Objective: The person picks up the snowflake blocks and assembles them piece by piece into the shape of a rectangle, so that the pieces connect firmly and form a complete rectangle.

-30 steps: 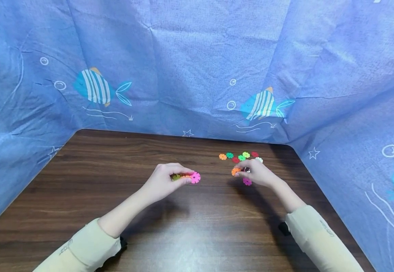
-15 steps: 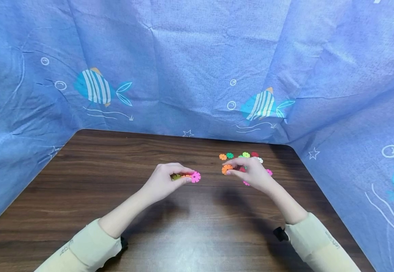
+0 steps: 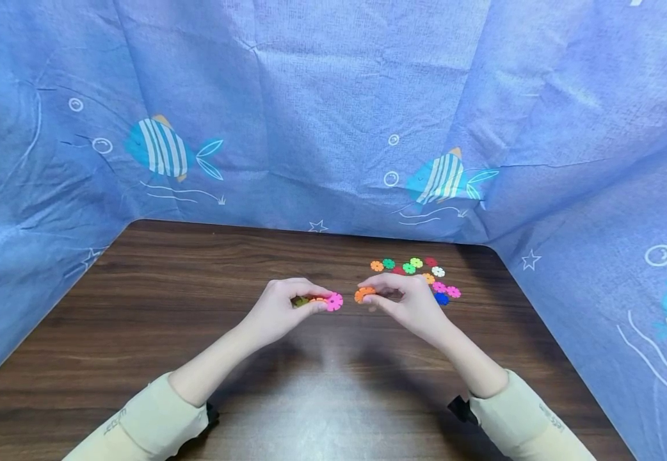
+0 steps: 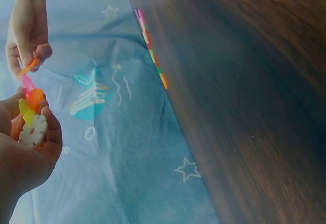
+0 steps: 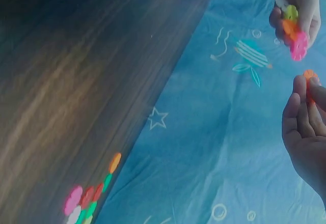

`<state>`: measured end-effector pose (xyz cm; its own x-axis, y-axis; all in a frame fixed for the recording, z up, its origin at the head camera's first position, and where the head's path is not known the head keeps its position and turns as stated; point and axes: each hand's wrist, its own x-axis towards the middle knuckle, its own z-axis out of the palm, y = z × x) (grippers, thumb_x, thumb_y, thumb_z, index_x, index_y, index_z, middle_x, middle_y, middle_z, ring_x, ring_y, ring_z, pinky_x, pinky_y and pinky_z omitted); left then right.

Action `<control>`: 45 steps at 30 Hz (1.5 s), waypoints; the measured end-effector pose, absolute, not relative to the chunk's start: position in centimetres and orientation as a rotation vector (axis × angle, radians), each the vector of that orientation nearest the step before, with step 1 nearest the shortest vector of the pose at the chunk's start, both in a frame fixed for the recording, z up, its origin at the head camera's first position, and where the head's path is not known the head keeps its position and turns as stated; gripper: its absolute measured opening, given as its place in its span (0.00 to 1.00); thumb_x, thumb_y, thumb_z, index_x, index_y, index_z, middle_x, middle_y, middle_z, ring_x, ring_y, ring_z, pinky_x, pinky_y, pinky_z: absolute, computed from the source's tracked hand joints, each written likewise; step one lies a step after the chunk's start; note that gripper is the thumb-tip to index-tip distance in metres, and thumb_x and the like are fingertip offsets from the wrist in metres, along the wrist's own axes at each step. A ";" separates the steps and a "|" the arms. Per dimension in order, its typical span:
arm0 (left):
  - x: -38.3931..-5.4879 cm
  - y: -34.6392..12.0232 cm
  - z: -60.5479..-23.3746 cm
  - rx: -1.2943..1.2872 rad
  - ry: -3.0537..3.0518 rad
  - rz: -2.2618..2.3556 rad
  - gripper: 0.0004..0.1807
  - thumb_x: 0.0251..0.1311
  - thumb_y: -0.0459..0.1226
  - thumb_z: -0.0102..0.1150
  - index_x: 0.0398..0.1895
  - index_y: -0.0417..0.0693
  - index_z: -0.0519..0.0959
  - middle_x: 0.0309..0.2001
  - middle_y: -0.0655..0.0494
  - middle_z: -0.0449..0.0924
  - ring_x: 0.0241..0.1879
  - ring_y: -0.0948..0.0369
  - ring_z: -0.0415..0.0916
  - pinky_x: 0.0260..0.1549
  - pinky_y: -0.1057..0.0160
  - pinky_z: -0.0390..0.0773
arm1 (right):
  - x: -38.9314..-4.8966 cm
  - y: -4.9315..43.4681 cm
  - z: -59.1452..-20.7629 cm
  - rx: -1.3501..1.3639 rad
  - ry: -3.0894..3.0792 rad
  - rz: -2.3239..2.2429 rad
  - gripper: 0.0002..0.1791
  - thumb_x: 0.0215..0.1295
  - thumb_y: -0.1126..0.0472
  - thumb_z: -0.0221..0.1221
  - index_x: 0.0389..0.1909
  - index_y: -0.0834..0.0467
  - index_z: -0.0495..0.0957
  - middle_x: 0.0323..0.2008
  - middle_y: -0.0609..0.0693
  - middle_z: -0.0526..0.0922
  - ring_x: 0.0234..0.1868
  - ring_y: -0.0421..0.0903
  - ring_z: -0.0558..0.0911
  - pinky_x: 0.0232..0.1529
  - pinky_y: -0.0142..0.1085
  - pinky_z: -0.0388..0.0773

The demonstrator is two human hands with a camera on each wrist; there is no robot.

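Observation:
My left hand grips a short chain of notched plastic discs above the table. In the left wrist view the chain runs from a white disc through a yellow disc and an orange disc to a pink disc. The pink end sticks out past my left fingertips, facing right. Between thumb and fingers, my right hand pinches a separate orange disc. A small gap shows between this disc and the pink one in the head view.
Several loose notched discs lie at the right rear of the brown wooden table, among them a blue disc and a white disc. Blue cloth printed with fish hangs behind and beside the table.
My right hand has carried the orange disc leftward from the loose discs, close to the pink end of the chain. My left hand has barely moved.

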<state>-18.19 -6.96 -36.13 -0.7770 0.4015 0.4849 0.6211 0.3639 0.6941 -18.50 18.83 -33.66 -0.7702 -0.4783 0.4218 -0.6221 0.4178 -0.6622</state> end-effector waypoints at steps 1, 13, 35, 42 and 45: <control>-18.1 -6.9 -36.1 -0.915 -2.394 -1.378 0.11 0.52 0.43 0.68 0.40 0.58 0.85 0.34 0.68 0.83 0.29 0.70 0.74 0.26 0.69 0.73 | -18.4 18.6 -33.7 0.977 -2.502 1.298 0.11 0.58 0.61 0.64 0.42 0.56 0.82 0.33 0.46 0.86 0.29 0.43 0.85 0.31 0.32 0.81; -18.2 -6.6 -36.3 -0.940 -2.375 -1.382 0.10 0.52 0.43 0.67 0.39 0.57 0.85 0.34 0.67 0.83 0.29 0.69 0.74 0.26 0.69 0.73 | -18.1 17.0 -34.6 0.886 -2.496 1.322 0.07 0.55 0.67 0.66 0.36 0.57 0.82 0.27 0.50 0.86 0.29 0.41 0.85 0.32 0.34 0.81; -17.8 -6.6 -36.3 -0.944 -2.392 -1.414 0.10 0.51 0.39 0.69 0.38 0.54 0.86 0.34 0.65 0.84 0.32 0.70 0.78 0.28 0.69 0.76 | -16.4 15.8 -33.4 0.981 -2.448 1.292 0.07 0.53 0.73 0.65 0.31 0.62 0.78 0.26 0.55 0.86 0.29 0.49 0.86 0.16 0.25 0.56; -17.8 -6.5 -36.3 -0.952 -2.402 -1.396 0.10 0.51 0.35 0.68 0.38 0.51 0.86 0.34 0.63 0.85 0.33 0.70 0.78 0.28 0.69 0.77 | -16.1 15.7 -33.6 0.999 -2.436 1.363 0.06 0.54 0.74 0.64 0.30 0.63 0.77 0.28 0.54 0.87 0.31 0.47 0.86 0.18 0.26 0.64; -17.7 -6.5 -36.2 -0.942 -2.416 -1.409 0.10 0.51 0.35 0.68 0.39 0.51 0.86 0.34 0.63 0.85 0.33 0.69 0.78 0.27 0.69 0.76 | -16.5 15.8 -34.1 0.982 -2.439 1.354 0.06 0.54 0.72 0.64 0.29 0.61 0.78 0.28 0.52 0.87 0.31 0.44 0.86 0.17 0.26 0.63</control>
